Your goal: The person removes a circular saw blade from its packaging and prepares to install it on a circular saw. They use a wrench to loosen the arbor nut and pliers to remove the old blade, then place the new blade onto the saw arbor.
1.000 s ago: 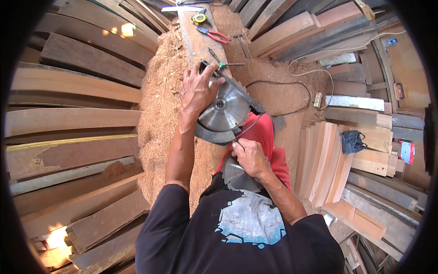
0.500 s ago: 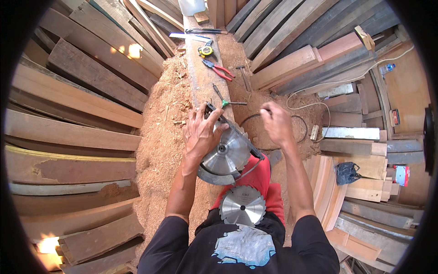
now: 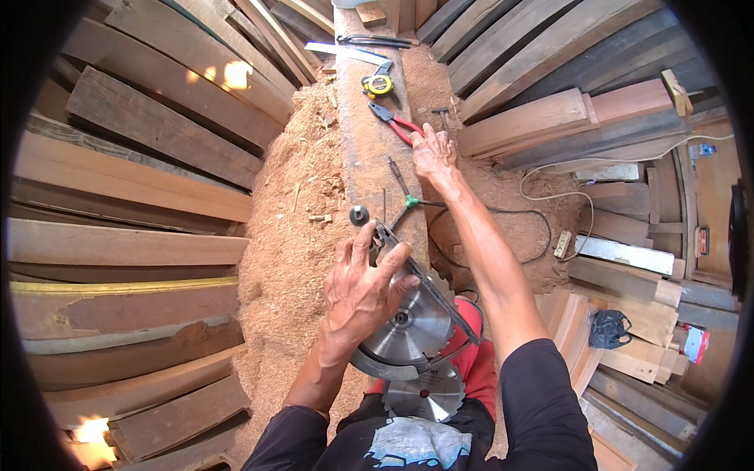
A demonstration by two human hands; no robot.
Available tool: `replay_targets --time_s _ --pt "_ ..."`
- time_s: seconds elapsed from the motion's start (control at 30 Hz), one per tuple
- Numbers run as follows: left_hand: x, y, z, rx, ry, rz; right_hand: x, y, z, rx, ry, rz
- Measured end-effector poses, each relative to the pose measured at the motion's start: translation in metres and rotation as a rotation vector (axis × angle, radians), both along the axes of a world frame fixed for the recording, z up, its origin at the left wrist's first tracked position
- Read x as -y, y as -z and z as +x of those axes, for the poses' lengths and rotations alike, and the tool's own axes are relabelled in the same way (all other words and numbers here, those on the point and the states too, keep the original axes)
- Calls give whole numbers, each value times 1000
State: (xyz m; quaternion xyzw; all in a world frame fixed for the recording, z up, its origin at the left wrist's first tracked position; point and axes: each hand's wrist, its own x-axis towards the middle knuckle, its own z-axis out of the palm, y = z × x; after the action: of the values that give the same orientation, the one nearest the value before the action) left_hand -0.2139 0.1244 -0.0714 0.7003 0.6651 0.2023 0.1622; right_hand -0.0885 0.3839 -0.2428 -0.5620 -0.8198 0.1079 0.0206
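My left hand [image 3: 365, 290] grips the black frame of an upturned circular saw [image 3: 422, 334], whose toothed silver blade faces up. My right hand [image 3: 434, 155] reaches along the plank [image 3: 359, 173], fingers closed on the handles of red-handled pliers [image 3: 397, 120]. A second round blade [image 3: 424, 395] rests on my lap, partly under the saw. Between my hands, a three-armed green-centred wrench [image 3: 411, 201] lies on the plank. Farther up are a yellow tape measure [image 3: 378, 85], a metal square [image 3: 353, 55] and a dark long-handled tool [image 3: 373, 41].
Timber boards [image 3: 141, 188] line both sides, around heaped sawdust [image 3: 283, 251]. A small hammer-like tool [image 3: 441, 114] lies right of the plank. Cables run to a power strip [image 3: 562, 244]; a dark plastic bag [image 3: 609, 328] sits on stacked boards at right.
My right hand has left the blade on my lap and moved forward onto the pliers. My left hand stays on the saw. The whole view has shifted.
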Motion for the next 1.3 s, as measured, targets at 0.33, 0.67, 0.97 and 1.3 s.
replay_targets --time_s 0.33,0.67,0.97,1.3 --pt "2 -4 -3 16 -8 -25 -12 -10 -15 -128 192 -363" --pt "6 3 -2 9 -44 -10 187 -156 122 -1139 287 -402" --pt "7 13 0 -53 -43 123 417 -232 175 -1584 410 -949" --pt "8 11 3 -79 -50 119 488 -201 164 -1645 440 -1636"
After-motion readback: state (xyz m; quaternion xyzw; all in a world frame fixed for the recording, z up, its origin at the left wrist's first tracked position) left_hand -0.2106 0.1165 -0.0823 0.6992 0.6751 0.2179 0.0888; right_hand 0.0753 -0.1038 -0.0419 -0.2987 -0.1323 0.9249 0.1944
